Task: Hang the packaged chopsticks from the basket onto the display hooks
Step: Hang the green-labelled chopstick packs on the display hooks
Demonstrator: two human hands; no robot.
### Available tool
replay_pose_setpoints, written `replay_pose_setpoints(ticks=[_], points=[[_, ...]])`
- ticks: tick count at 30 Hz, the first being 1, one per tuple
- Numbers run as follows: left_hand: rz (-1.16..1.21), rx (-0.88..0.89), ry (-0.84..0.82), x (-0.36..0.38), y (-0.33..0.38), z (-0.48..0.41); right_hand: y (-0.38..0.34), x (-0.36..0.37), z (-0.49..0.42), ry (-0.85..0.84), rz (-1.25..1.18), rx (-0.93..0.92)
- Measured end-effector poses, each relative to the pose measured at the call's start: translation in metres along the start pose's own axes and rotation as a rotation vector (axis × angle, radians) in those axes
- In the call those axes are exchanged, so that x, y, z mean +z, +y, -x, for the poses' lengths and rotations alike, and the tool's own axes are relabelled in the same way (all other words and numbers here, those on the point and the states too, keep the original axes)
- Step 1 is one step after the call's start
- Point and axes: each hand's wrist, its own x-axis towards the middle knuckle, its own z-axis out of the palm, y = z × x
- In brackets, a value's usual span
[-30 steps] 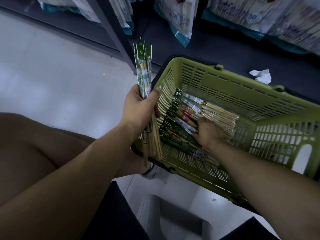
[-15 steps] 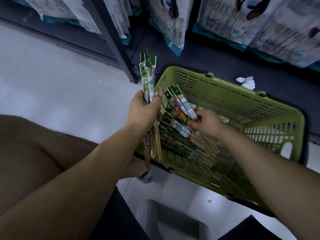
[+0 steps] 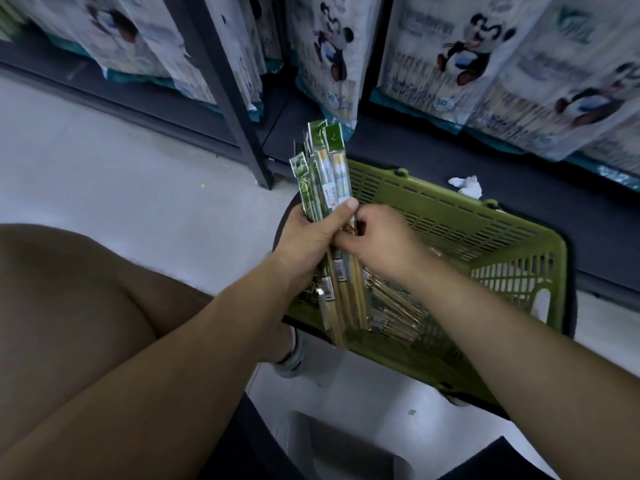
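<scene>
The left hand (image 3: 308,237) is gripping a bundle of packaged chopsticks (image 3: 327,174), long pale bamboo sticks in clear plastic sleeves with green card headers, and is holding it upright over the near left corner of the olive-green slotted plastic basket (image 3: 450,223). The right hand (image 3: 384,237) is meeting it at mid-length, its fingers curled and pinching at the bundle just beside the left thumb; which single packet it is taking cannot be told. These packets are probably handling light and stiff along their length, while the glossy sleeves are likely sliding against one another, so a firm squeeze round the middle is suiting the bundle, and a pinch at the green header, where a hanging hole would be expected, is looking like the best hold for hooking one on. More loose chopstick packets (image 3: 394,313) are lying in the basket bottom under the right forearm. The basket is sitting on the pale floor (image 3: 138,174) against the dark low shelf base (image 3: 519,188), where a crumpled white paper scrap (image 3: 465,184) is lying. Large panda-printed bags (image 3: 450,57) are hanging close above and may be crowding any reach upward, and a dark metal upright post (image 3: 235,109) is standing just left of the bundle. No display hooks are showing here.
</scene>
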Motion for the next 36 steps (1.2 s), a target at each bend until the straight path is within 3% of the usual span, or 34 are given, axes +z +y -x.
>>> replay_pose_setpoints(ticks=[10, 15, 17, 21, 24, 30, 36], points=[[0.01, -0.059, 0.085, 0.003, 0.005, -0.009, 0.001, 0.01, -0.01, -0.202, 0.022, -0.047], [-0.118, 0.062, 0.158, -0.011, 0.012, -0.016, 0.036, -0.002, -0.024, -0.042, -0.294, 0.1], [-0.141, 0.092, 0.156, -0.018, 0.016, -0.019, 0.068, -0.003, -0.034, -0.012, -0.187, 0.181], [-0.223, 0.08, 0.067, -0.026, 0.011, -0.02, 0.132, 0.019, -0.04, -0.112, 0.09, 0.359], [-0.253, 0.02, 0.002, -0.029, 0.001, -0.023, 0.161, 0.043, -0.032, -0.217, 0.259, 0.372], [-0.255, -0.016, -0.02, -0.03, -0.006, -0.034, 0.181, 0.072, -0.03, -0.024, 0.492, 0.329], [-0.238, -0.029, -0.015, -0.03, -0.009, -0.04, 0.182, 0.063, -0.052, -0.136, 0.676, 0.336]])
